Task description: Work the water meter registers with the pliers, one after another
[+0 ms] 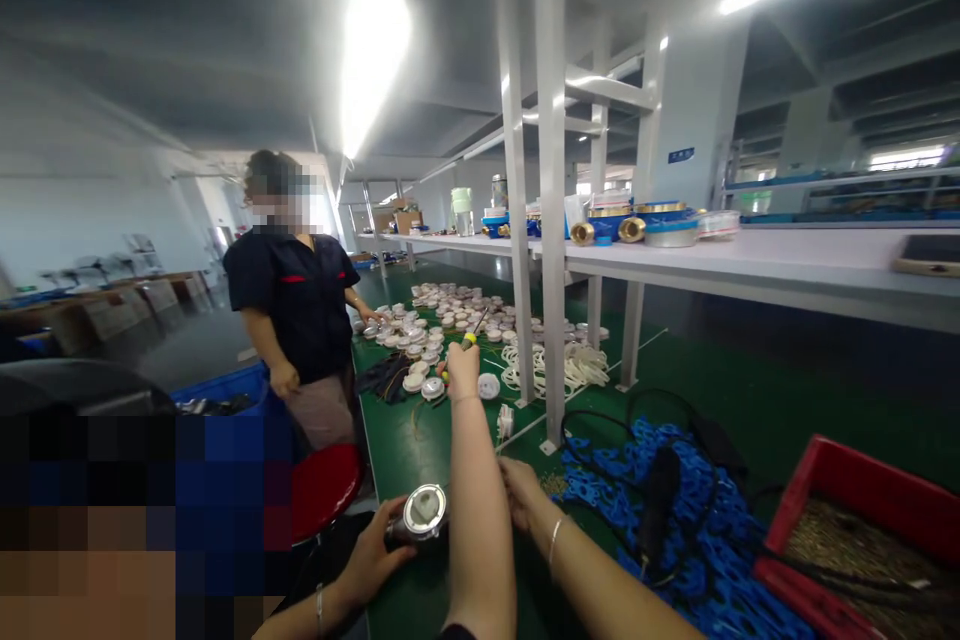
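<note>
My left hand (371, 550), with a band on its wrist, is closed around the side of a round meter (424, 510) with a shiny rim and a pale face, tilted up over the green table (405, 440). To the right, my right hand (525, 498), also banded, has curled fingers; another person's bare arm (480, 520) hides their tips. That arm reaches forward between my hands, and its hand (463, 370) grips a yellow screwdriver (470, 340). Beyond lie many round white meter parts (450, 305) and a small white piece (505, 420).
Blue plastic parts (675, 540) with a black-handled tool (660, 500) and cables lie at right, beside a red bin (817, 480) of small brass-coloured pieces. Shelf posts (551, 220) rise ahead. Left stand a co-worker (292, 310) and a red stool (326, 490).
</note>
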`<act>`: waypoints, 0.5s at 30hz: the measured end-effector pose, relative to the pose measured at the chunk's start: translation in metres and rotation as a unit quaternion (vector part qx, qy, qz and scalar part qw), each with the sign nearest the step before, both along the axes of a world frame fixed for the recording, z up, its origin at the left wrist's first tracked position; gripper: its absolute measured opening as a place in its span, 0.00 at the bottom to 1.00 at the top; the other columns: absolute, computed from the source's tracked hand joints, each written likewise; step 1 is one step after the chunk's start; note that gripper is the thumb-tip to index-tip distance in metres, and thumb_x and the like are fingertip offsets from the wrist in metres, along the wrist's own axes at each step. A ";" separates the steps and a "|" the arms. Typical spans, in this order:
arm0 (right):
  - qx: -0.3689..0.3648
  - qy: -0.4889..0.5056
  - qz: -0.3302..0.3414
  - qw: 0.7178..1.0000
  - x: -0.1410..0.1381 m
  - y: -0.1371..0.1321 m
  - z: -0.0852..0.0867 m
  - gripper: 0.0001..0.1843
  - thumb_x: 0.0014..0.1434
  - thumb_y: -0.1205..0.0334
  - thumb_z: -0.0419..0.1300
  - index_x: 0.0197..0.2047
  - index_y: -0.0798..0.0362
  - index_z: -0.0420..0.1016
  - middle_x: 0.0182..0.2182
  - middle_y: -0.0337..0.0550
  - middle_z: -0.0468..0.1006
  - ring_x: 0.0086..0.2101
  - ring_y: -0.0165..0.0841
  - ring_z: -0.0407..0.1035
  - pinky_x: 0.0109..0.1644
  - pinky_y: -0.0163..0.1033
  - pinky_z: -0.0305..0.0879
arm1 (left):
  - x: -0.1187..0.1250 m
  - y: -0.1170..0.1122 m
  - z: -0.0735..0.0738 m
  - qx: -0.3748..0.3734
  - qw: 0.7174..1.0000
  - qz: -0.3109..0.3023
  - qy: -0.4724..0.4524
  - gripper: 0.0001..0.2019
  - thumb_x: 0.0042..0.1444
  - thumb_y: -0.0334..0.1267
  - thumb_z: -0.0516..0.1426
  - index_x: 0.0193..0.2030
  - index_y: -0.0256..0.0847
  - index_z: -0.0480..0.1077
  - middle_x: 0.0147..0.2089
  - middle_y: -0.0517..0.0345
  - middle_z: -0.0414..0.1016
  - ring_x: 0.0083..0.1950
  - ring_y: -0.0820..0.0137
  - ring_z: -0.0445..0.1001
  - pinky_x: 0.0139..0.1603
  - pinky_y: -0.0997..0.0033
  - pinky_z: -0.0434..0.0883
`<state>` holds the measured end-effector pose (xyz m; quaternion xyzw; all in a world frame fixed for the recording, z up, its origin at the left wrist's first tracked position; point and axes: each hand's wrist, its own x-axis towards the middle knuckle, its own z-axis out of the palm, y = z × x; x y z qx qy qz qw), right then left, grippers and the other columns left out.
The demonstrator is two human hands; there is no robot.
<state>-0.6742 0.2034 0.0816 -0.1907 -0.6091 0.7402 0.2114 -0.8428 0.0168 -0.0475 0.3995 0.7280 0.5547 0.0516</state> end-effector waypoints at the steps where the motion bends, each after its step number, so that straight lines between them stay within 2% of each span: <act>1: 0.018 -0.009 -0.002 1.000 -0.006 -0.006 0.002 0.16 0.64 0.56 0.56 0.51 0.55 0.67 0.47 0.46 0.70 0.42 0.36 0.68 0.44 0.44 0.70 | 0.000 0.000 -0.001 -0.006 1.000 -0.003 0.003 0.25 0.41 0.39 0.64 0.48 0.66 0.69 0.47 0.57 0.74 0.52 0.46 0.70 0.55 0.44 0.64; 4: 0.074 -0.033 -0.007 0.997 -0.030 -0.029 0.011 0.16 0.64 0.55 0.55 0.53 0.54 0.66 0.48 0.47 0.69 0.43 0.37 0.68 0.46 0.46 0.69 | -0.001 -0.001 -0.002 -0.021 1.000 -0.013 0.017 0.23 0.44 0.42 0.63 0.49 0.64 0.68 0.48 0.56 0.73 0.52 0.49 0.70 0.55 0.47 0.65; 6: 0.106 -0.043 -0.013 0.993 -0.039 -0.042 0.014 0.18 0.64 0.57 0.54 0.56 0.54 0.63 0.50 0.50 0.69 0.48 0.40 0.66 0.52 0.51 0.65 | -0.002 -0.001 -0.002 -0.026 0.999 -0.014 0.024 0.22 0.44 0.44 0.63 0.48 0.59 0.69 0.48 0.53 0.74 0.51 0.50 0.71 0.54 0.49 0.66; 7: 0.120 -0.046 -0.012 0.992 -0.039 -0.044 0.014 0.19 0.63 0.59 0.55 0.57 0.53 0.63 0.52 0.50 0.68 0.52 0.42 0.64 0.56 0.52 0.62 | -0.003 -0.001 -0.002 -0.029 0.999 -0.013 0.029 0.22 0.44 0.45 0.63 0.48 0.56 0.70 0.48 0.51 0.74 0.51 0.50 0.71 0.53 0.50 0.67; 9: 0.139 -0.053 -0.001 0.989 -0.024 -0.039 0.011 0.20 0.59 0.61 0.56 0.55 0.47 0.64 0.53 0.47 0.68 0.57 0.42 0.59 0.60 0.47 0.58 | -0.003 0.000 0.000 -0.032 0.999 -0.007 0.040 0.22 0.43 0.48 0.63 0.47 0.50 0.70 0.47 0.49 0.74 0.50 0.49 0.71 0.53 0.51 0.67; 10: 0.142 -0.059 0.010 0.988 -0.011 -0.032 0.009 0.19 0.57 0.61 0.56 0.53 0.45 0.66 0.51 0.45 0.70 0.56 0.41 0.60 0.58 0.44 0.61 | -0.003 0.000 0.001 -0.031 0.998 -0.003 0.045 0.22 0.43 0.49 0.62 0.47 0.48 0.70 0.47 0.48 0.74 0.51 0.49 0.71 0.53 0.51 0.67; 12: 0.132 -0.085 0.026 0.987 0.028 -0.015 0.003 0.18 0.55 0.59 0.54 0.51 0.45 0.67 0.42 0.45 0.75 0.47 0.42 0.70 0.44 0.42 0.71 | 0.000 0.001 0.004 -0.030 0.998 -0.001 0.057 0.23 0.43 0.51 0.62 0.47 0.46 0.71 0.46 0.49 0.74 0.50 0.50 0.71 0.53 0.53 0.68; 13: 0.122 -0.102 0.030 0.987 0.050 -0.008 0.000 0.20 0.55 0.57 0.51 0.51 0.47 0.67 0.37 0.46 0.76 0.39 0.42 0.74 0.34 0.41 0.72 | 0.002 0.001 0.006 -0.030 0.997 -0.002 0.065 0.23 0.42 0.51 0.62 0.46 0.45 0.71 0.46 0.51 0.75 0.50 0.50 0.72 0.53 0.55 0.68; 15: 0.103 -0.131 0.032 0.986 0.093 -0.002 -0.005 0.24 0.52 0.57 0.48 0.53 0.51 0.66 0.32 0.47 0.76 0.27 0.38 0.74 0.20 0.36 0.64 | 0.011 0.002 0.013 -0.028 0.996 -0.003 0.086 0.23 0.44 0.51 0.61 0.47 0.44 0.71 0.46 0.53 0.75 0.50 0.53 0.72 0.53 0.58 0.68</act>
